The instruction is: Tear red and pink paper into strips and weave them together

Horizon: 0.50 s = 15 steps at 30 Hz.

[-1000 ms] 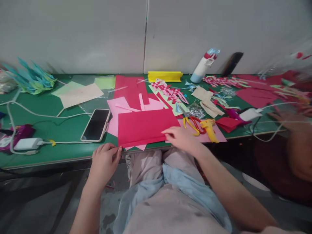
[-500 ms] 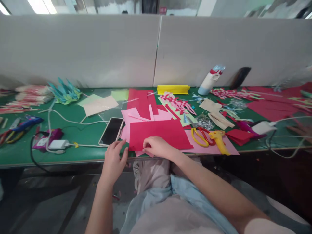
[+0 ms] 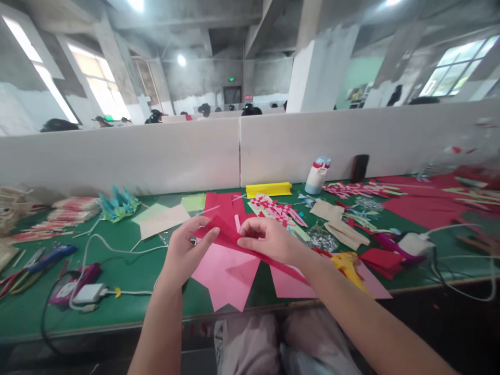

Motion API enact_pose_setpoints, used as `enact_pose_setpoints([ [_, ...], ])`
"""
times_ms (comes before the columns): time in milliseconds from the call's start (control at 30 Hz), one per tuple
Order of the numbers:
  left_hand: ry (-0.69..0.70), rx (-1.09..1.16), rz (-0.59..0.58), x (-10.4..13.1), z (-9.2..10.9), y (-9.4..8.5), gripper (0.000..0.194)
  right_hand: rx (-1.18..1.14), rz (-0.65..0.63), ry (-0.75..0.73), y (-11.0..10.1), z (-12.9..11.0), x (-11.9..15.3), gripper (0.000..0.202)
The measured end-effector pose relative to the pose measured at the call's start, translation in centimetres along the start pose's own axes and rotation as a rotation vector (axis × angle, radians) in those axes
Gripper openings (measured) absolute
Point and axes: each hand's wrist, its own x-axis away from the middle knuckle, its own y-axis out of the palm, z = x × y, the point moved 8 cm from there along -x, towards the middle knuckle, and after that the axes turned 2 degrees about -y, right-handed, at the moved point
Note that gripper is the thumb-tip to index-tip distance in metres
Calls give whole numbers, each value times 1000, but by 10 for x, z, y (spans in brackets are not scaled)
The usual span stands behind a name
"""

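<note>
A sheet of red paper [image 3: 230, 238] is raised above the green table, seen nearly edge-on. My left hand [image 3: 189, 247] pinches its left corner between thumb and fingers. My right hand [image 3: 269, 240] is closed on the sheet's near edge, right of the middle. Beneath lies pink paper [image 3: 228, 276] with pointed edges, and more red paper [image 3: 219, 202] lies behind. A narrow pink strip [image 3: 237, 223] shows just beyond the right hand. The phone is mostly hidden behind my left hand.
Yellow glue gun [image 3: 349, 268], folded red paper [image 3: 382, 262] and a white charger [image 3: 416, 244] lie right. Pliers [image 3: 42, 263], a charger [image 3: 90, 293] and cables lie left. A bottle [image 3: 317, 176] stands behind, near the white partition [image 3: 175, 156]. People's heads show beyond it.
The red sheet has been lifted off the table and tilted. My left hand, open before, has taken hold of its corner. The view has tipped up, showing more of the room.
</note>
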Motion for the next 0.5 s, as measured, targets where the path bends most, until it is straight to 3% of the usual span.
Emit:
enact_pose_setpoints([
  [100, -12, 18, -66, -12, 21, 6, 22, -38, -54, -26, -6, -13, 6, 28],
  [233, 21, 14, -188, -17, 46, 20, 21, -173, 58, -70, -22, -29, 9, 28],
  [367, -30, 33, -255, -14, 59, 28, 20, -266, 139, -93, -33, -34, 10, 26],
  [500, -53, -4, -318, -6, 68, 35, 18, -333, 126, -134, -35, -39, 15, 23],
])
